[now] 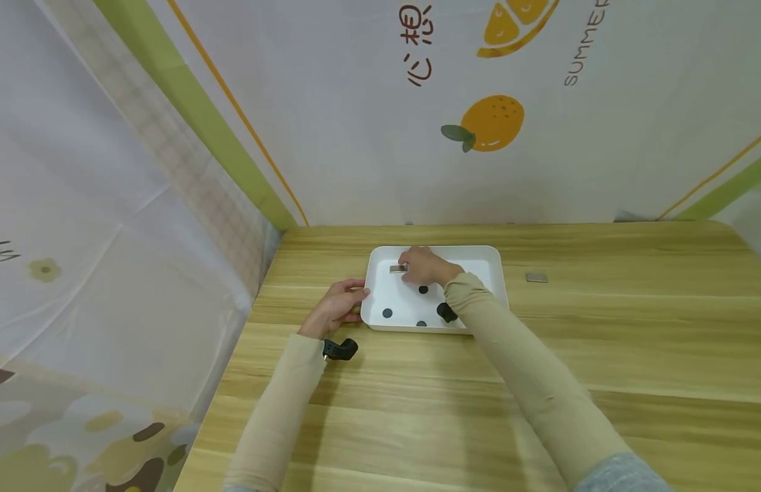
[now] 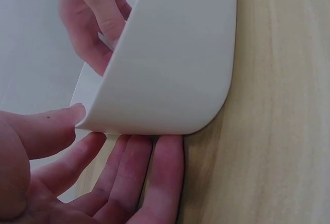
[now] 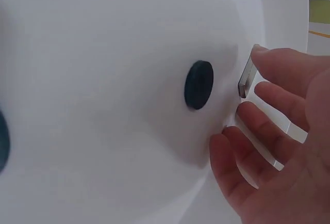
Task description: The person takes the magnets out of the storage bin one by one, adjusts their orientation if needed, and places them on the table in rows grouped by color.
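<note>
A shallow white tray (image 1: 407,301) with rounded corners sits on the wooden table. My left hand (image 1: 338,304) holds its left side, thumb at the rim and fingertips against the outer wall, as the left wrist view shows. Inside the tray, toward its far left, my right hand (image 1: 426,265) pinches a small flat silver metal block (image 3: 247,77) at thumb and index finger. The other fingers of that hand are spread and bent close over the tray floor. Several round black discs lie in the tray, one disc (image 3: 199,84) right beside the metal block.
Another small grey metal block (image 1: 537,277) lies on the wooden table (image 1: 602,328), right of the tray. A printed white curtain (image 1: 355,137) hangs behind the table and along its left side. Black camera mounts (image 1: 340,349) are on both wrists.
</note>
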Demonstrator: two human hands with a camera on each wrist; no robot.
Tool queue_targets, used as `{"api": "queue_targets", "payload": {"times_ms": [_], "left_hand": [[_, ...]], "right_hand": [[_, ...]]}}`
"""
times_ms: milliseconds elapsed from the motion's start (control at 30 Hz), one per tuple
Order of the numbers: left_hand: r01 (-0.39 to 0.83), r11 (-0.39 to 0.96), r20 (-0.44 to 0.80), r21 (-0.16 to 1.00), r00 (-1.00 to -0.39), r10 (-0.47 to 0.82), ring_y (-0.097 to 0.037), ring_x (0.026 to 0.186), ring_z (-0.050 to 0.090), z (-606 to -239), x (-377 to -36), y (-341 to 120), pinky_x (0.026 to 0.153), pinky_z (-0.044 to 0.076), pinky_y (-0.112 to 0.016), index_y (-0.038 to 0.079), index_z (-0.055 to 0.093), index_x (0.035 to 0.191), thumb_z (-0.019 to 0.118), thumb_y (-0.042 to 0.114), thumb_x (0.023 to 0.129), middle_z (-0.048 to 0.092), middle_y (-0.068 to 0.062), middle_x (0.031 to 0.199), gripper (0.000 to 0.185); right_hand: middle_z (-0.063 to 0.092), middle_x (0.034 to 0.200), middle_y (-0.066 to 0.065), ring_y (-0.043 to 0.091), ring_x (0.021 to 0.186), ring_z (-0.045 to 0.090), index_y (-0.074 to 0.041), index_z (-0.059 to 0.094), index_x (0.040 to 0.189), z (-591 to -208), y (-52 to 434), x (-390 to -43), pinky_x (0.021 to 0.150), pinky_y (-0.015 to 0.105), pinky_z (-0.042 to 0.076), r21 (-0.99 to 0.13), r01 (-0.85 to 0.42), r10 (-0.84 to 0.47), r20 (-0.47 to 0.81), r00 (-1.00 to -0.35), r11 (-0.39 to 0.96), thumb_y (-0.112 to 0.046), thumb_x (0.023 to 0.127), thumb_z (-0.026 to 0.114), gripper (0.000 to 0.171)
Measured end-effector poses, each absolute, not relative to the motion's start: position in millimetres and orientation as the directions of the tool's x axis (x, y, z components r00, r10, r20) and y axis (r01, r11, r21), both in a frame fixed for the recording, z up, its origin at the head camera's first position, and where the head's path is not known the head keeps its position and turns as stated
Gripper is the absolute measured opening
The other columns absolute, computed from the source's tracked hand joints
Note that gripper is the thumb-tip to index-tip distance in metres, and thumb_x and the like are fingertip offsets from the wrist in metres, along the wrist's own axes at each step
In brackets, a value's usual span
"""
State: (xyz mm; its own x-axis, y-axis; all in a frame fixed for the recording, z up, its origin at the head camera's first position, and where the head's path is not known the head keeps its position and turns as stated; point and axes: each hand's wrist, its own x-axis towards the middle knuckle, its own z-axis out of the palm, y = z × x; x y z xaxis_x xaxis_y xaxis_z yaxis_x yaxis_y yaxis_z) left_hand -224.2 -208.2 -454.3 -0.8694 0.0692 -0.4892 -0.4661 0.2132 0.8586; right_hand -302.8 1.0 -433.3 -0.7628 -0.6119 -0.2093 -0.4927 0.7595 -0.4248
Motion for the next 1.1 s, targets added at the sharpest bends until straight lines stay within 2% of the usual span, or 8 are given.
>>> {"api": "queue_targets", "payload": {"times_ms": [100, 167, 233, 300, 633, 767, 900, 1100], "left_hand": [[-0.468, 0.212, -0.491, 0.858, -0.869, 0.067, -0.019, 0.093, 0.064, -456, -225, -208, 0.069, 0.056, -0.031, 0.009, 0.046, 0.141, 0.053, 0.017, 0.1, 0.057, -0.017, 0.127, 0.043], [-0.468, 0.208, -0.49, 0.859, -0.869, 0.068, -0.018, 0.092, 0.065, -456, -225, -208, 0.069, 0.056, -0.03, 0.009, 0.045, 0.141, 0.053, 0.016, 0.1, 0.057, -0.017, 0.127, 0.043], [-0.469, 0.204, -0.49, 0.859, -0.869, 0.068, -0.018, 0.092, 0.064, -456, -225, -208, 0.069, 0.056, -0.031, 0.008, 0.045, 0.141, 0.053, 0.016, 0.1, 0.057, -0.017, 0.126, 0.042], [-0.468, 0.205, -0.49, 0.86, -0.869, 0.072, -0.019, 0.093, 0.064, -455, -225, -208, 0.07, 0.056, -0.031, 0.008, 0.045, 0.141, 0.052, 0.016, 0.1, 0.057, -0.017, 0.127, 0.042], [-0.459, 0.209, -0.482, 0.863, -0.873, 0.071, -0.019, 0.093, 0.065, -453, -223, -208, 0.07, 0.056, -0.031, 0.008, 0.047, 0.14, 0.053, 0.016, 0.1, 0.058, -0.017, 0.126, 0.041], [-0.466, 0.202, -0.488, 0.861, -0.87, 0.071, -0.019, 0.093, 0.065, -454, -223, -208, 0.07, 0.057, -0.032, 0.009, 0.047, 0.139, 0.053, 0.017, 0.1, 0.059, -0.016, 0.125, 0.04], [-0.469, 0.201, -0.491, 0.86, -0.869, 0.07, -0.019, 0.094, 0.065, -453, -223, -208, 0.07, 0.057, -0.032, 0.01, 0.047, 0.139, 0.053, 0.017, 0.1, 0.058, -0.016, 0.125, 0.04], [-0.47, 0.195, -0.49, 0.861, -0.869, 0.072, -0.02, 0.095, 0.065, -454, -224, -207, 0.071, 0.057, -0.032, 0.009, 0.047, 0.139, 0.053, 0.017, 0.1, 0.058, -0.016, 0.125, 0.04]], "right_hand": [[0.062, 0.107, 0.011, 0.026, 0.103, 0.053, -0.005, 0.064, 0.106, -434, -2, -303, 0.101, 0.042, 0.039, -0.405, -0.465, -0.578, -0.225, -0.784, 0.788, -0.014, 0.092, 0.062, 0.017], [0.061, 0.104, 0.009, 0.024, 0.096, 0.052, -0.007, 0.064, 0.102, -435, -5, -303, 0.09, 0.038, 0.044, -0.373, -0.458, -0.559, -0.231, -0.796, 0.807, -0.014, 0.092, 0.061, 0.013], [0.06, 0.102, 0.009, 0.022, 0.092, 0.052, -0.007, 0.064, 0.098, -434, -9, -302, 0.079, 0.035, 0.045, -0.349, -0.438, -0.531, -0.24, -0.813, 0.828, -0.013, 0.092, 0.061, 0.01], [0.059, 0.103, 0.008, 0.022, 0.091, 0.051, -0.008, 0.064, 0.096, -433, -12, -300, 0.075, 0.035, 0.045, -0.312, -0.434, -0.512, -0.242, -0.824, 0.845, -0.013, 0.091, 0.061, 0.008], [0.057, 0.113, 0.01, 0.027, 0.104, 0.051, -0.01, 0.066, 0.101, -434, -22, -294, 0.086, 0.042, 0.048, -0.26, -0.387, -0.447, -0.239, -0.862, 0.885, -0.011, 0.094, 0.057, 0.011], [0.059, 0.111, 0.01, 0.028, 0.103, 0.052, -0.009, 0.066, 0.098, -437, -23, -295, 0.085, 0.043, 0.048, -0.256, -0.385, -0.44, -0.211, -0.873, 0.887, -0.011, 0.094, 0.057, 0.01], [0.061, 0.112, 0.011, 0.028, 0.102, 0.054, -0.008, 0.066, 0.102, -439, -24, -297, 0.085, 0.043, 0.05, -0.242, -0.386, -0.434, -0.192, -0.88, 0.89, -0.013, 0.096, 0.056, 0.013], [0.063, 0.105, 0.011, 0.024, 0.092, 0.056, -0.005, 0.066, 0.106, -442, -25, -301, 0.077, 0.037, 0.052, -0.261, -0.349, -0.405, -0.204, -0.891, 0.9, -0.013, 0.094, 0.059, 0.015]]}}
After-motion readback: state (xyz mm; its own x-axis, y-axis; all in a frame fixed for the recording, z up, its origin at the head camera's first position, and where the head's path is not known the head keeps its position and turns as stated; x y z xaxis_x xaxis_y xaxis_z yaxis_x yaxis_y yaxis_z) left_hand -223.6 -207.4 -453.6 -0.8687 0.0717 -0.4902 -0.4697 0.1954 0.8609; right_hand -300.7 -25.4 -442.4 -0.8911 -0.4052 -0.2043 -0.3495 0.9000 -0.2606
